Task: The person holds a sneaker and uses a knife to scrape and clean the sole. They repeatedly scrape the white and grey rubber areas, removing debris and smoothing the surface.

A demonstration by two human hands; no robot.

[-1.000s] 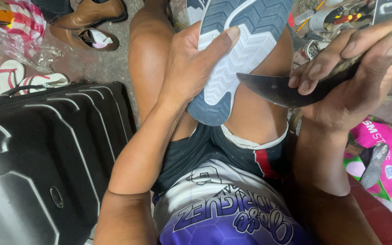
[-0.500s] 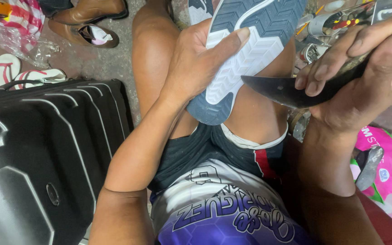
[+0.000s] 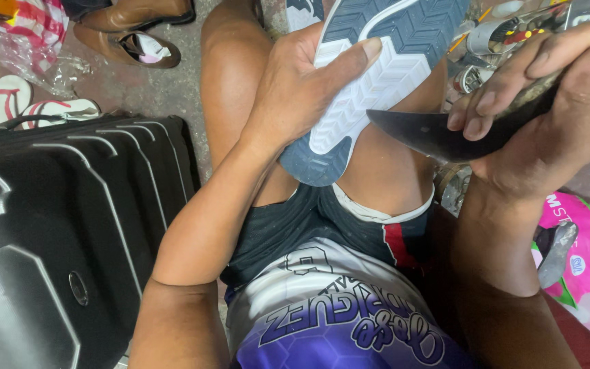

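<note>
My left hand [image 3: 302, 82] grips a sports shoe [image 3: 384, 75] turned sole up, its blue and white tread facing me, heel end resting against my thigh. My right hand [image 3: 548, 109] is closed around a dark curved blade [image 3: 431, 133]. The blade's tip points left and lies close to the edge of the shoe's sole, near my knee. I sit with bare knees, in dark shorts and a purple and white shirt.
A black hard-shell suitcase [image 3: 56, 232] lies at my left. Brown leather shoes [image 3: 138, 31] and pink-strapped flip-flops [image 3: 32, 102] sit on the concrete floor beyond it. A pink and green bag [image 3: 582, 260] is at my right, cans and small tools [image 3: 500, 34] above it.
The shoe and both hands have shifted slightly; the blade's tip stays beside the sole's edge. The grip of each hand is unchanged.
</note>
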